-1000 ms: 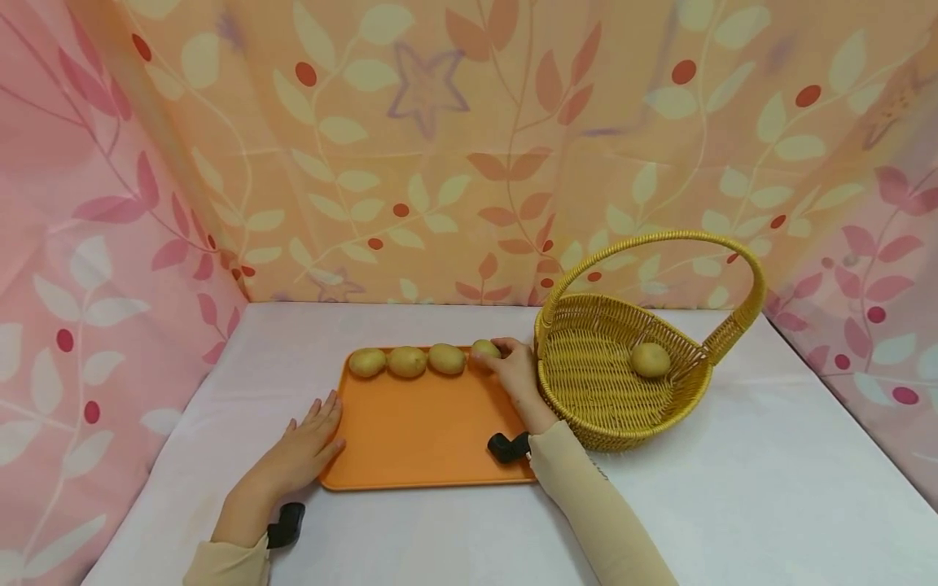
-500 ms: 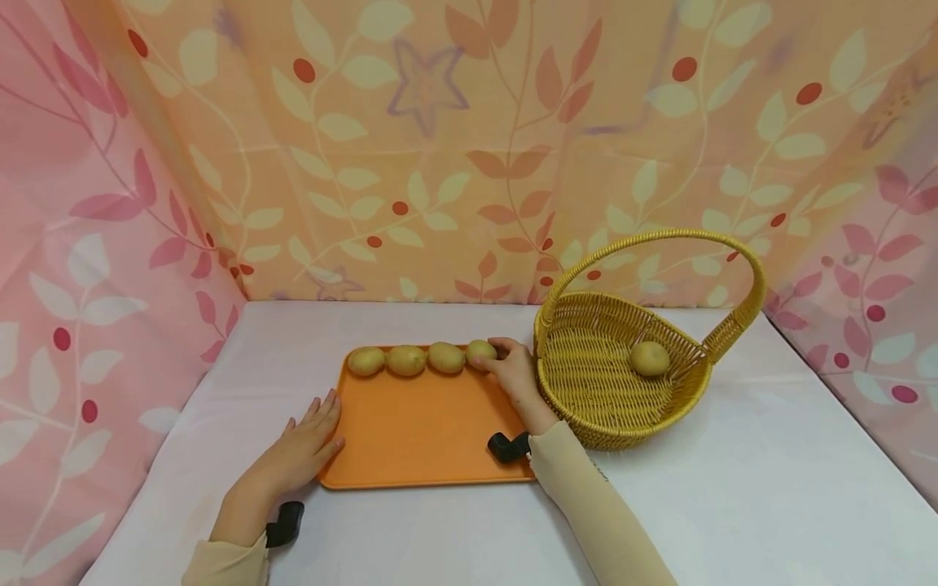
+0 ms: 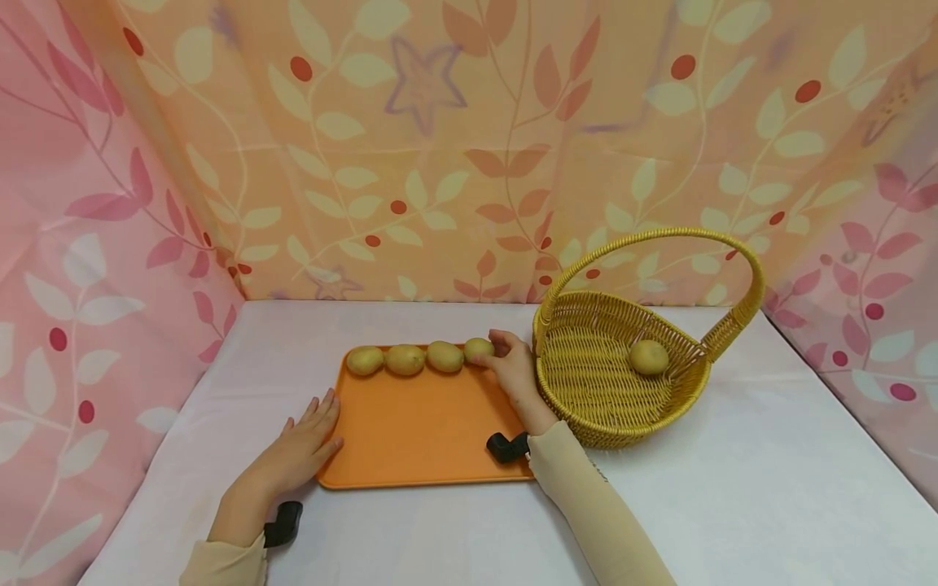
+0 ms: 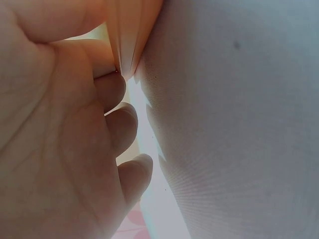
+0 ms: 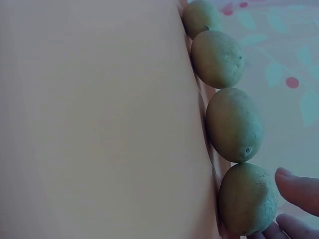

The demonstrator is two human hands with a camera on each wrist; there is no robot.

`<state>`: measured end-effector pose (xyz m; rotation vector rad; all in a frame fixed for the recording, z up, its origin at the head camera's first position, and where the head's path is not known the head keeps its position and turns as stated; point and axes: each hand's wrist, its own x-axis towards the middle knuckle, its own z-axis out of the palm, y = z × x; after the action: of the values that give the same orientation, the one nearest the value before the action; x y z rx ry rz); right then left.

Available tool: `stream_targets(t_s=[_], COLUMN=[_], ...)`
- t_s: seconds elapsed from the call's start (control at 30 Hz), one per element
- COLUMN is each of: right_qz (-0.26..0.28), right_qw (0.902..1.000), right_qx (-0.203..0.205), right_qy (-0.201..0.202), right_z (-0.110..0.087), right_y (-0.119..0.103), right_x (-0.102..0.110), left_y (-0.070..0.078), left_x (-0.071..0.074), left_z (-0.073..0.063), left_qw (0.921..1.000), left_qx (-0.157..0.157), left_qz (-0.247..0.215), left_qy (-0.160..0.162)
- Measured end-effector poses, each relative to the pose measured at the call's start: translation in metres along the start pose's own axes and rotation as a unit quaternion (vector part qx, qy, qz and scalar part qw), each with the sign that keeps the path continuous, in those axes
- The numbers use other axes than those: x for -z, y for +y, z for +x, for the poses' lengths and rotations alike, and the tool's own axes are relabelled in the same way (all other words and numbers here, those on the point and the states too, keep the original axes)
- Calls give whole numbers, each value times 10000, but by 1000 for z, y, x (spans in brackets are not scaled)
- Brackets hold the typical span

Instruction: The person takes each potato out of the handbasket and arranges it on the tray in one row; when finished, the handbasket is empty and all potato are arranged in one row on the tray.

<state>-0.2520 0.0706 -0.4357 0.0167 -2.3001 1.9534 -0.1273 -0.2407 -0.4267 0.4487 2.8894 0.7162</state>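
Observation:
Four-sided and orange, a tray (image 3: 418,439) lies on the table with several potatoes in a row along its far edge. My right hand (image 3: 516,370) is at the rightmost potato (image 3: 479,350), thumb against its near side. In the right wrist view the raised finger (image 5: 299,191) stands apart from that potato (image 5: 247,199), while other fingertips are at its lower end. The neighbouring potato (image 3: 444,356) sits right up against it. My left hand (image 3: 300,443) rests at the tray's left edge, fingers extended; the left wrist view has the fingers beside the tray wall (image 4: 132,35).
A yellow wicker basket (image 3: 604,382) with a tall arched handle stands right of the tray, close to my right wrist. One potato (image 3: 648,357) lies inside it. Printed leaf-pattern cloth (image 3: 425,203) hangs behind the table and at both sides.
The rightmost potato has slid slightly left, closing the gap to its neighbour. A finger of my right hand has lifted away from it. My left hand stays at the tray edge.

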Motion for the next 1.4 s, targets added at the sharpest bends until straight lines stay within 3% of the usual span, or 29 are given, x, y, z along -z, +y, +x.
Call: stream_targets(t_s=[0.3,0.77,1.13,1.4], right_qz=[332,343,632,952], right_qw=[9991,9928,9839,9823], right_qx=[280,1028,1394,1189], right_qy=[26,-516,-926,-1091], right_z=[-4,-19,-39,-48], right_y=[-7,-47,-82,-90], right_x=[1,5,31,58], left_y=[2,0,1,3], left_x=[0,-1,0,0], left_z=[-1,-1,-2,-1], left_qw=[10000,9999,9999,9999], left_qx=[-17,4,-37,-54], left_qz=[26,108,153,155], left_qy=[26,31,38,31])
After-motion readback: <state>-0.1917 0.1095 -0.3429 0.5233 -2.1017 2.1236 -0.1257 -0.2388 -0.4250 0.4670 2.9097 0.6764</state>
